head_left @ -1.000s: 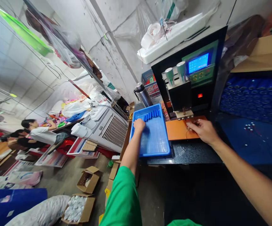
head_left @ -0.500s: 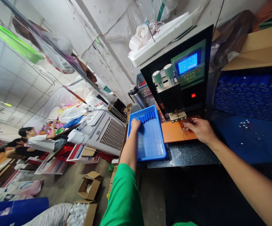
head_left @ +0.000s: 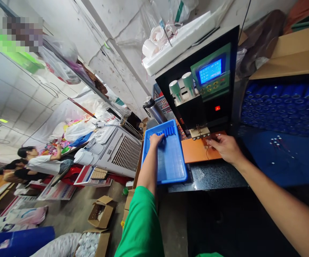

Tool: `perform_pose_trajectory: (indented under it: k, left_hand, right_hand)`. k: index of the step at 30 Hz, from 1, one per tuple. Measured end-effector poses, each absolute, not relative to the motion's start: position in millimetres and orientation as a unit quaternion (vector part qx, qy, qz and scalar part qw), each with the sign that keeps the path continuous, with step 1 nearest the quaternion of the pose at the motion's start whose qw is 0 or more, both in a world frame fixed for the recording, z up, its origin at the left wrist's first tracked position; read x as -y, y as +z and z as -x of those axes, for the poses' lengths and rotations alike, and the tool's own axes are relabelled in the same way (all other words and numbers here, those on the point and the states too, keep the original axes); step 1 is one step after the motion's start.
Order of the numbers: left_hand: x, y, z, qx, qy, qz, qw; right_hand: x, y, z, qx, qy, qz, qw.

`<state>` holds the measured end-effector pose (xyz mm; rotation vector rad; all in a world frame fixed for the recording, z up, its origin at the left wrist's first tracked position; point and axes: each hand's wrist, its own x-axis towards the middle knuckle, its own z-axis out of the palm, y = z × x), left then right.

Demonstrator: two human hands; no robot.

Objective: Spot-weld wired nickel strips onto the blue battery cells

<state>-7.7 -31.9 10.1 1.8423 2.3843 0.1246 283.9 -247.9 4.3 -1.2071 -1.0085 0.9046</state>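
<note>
My left hand (head_left: 156, 139) is inside a blue plastic tray (head_left: 170, 175), fingers curled on the left end of a row of blue cylindrical battery cells (head_left: 170, 131). The fingers partly hide the cell they grip. At the black spot-welding machine (head_left: 225, 96), my right hand (head_left: 221, 147) is over an orange work plate (head_left: 193, 150), just right of the welding head (head_left: 199, 132). Its thumb and forefinger pinch a thin dark wire (head_left: 207, 154), which hangs down over the plate. Whatever else lies in that pinch is too small to make out.
Right of the machine, a cardboard box (head_left: 299, 46) holds many blue cells (head_left: 283, 110). Small white connectors with wires (head_left: 277, 141) lie on a blue surface. A steel flask (head_left: 154, 109) stands behind the tray. An air cooler (head_left: 122, 150) is at left; two people sit beyond it.
My left hand has shifted slightly up and its fingers now extend onto the row of cells. My right hand stays by the welding head. The whole view has shifted a little.
</note>
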Motion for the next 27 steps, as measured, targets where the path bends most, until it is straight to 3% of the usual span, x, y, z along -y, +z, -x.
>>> perform_pose_trajectory:
  k: [13,27]
  left_hand:
    - [23,15,8,-0.780,-0.015,-0.623,0.043]
    - [22,17,17,-0.774,0.060,-0.626,0.070]
  right_hand:
    - [245,2,-281,0.416,0.410,0.506,0.635]
    - [242,1,-281,0.418,0.405,0.501,0.641]
